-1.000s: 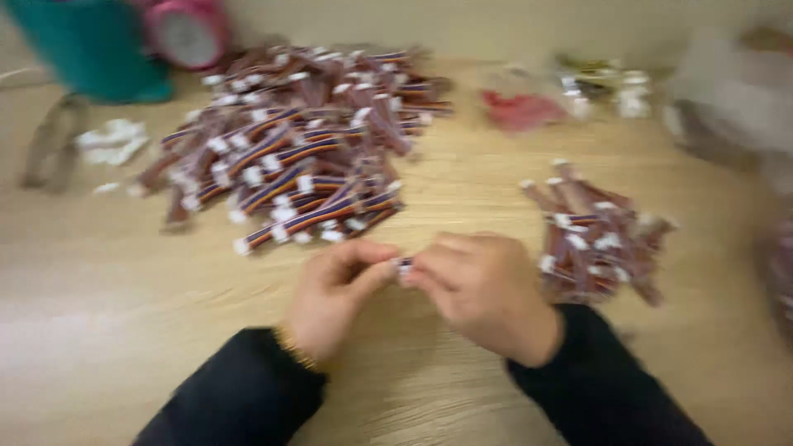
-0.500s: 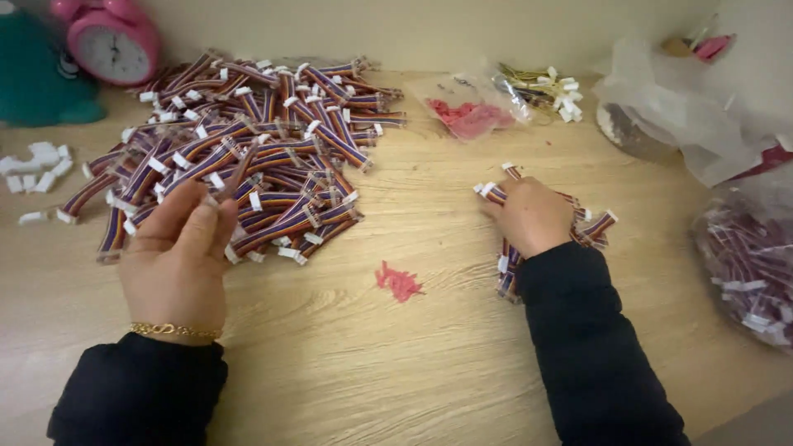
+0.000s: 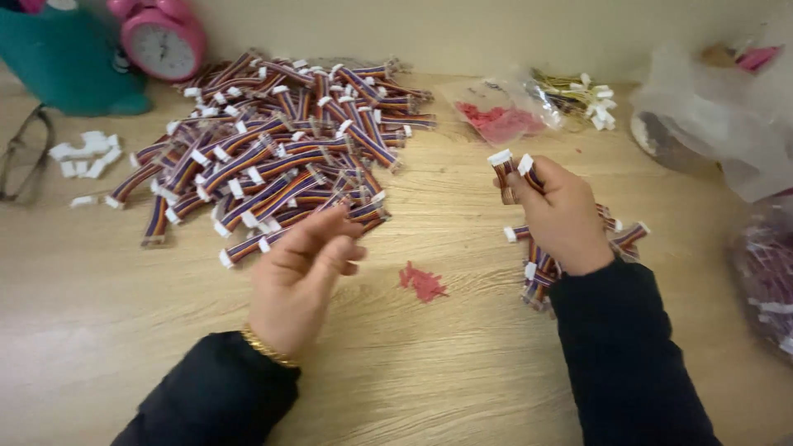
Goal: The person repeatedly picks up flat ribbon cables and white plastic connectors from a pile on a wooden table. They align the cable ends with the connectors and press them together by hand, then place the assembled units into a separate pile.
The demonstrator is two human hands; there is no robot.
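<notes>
A big heap of short multicoloured ribbon cables with white plugs (image 3: 273, 140) covers the table's far left. My left hand (image 3: 301, 268) hovers at the heap's near edge, fingers loosely apart, holding nothing that I can see. My right hand (image 3: 562, 211) is raised over a smaller pile of the same cables (image 3: 541, 272) and pinches one folded cable (image 3: 512, 165), its two white plugs sticking up above the fingers. A few small red pieces (image 3: 423, 282) lie on the wood between my hands.
A pink alarm clock (image 3: 161, 37) and a teal container (image 3: 62, 58) stand at the back left. Loose white plugs (image 3: 83, 153) and glasses (image 3: 21, 153) lie at left. Clear bags, one holding red parts (image 3: 500, 120), sit at the back right, and another bag (image 3: 764, 272) at far right.
My left hand has drawn back from the big heap toward me. My right hand has lifted off the small pile with a cable in its fingers. The camera has shifted slightly.
</notes>
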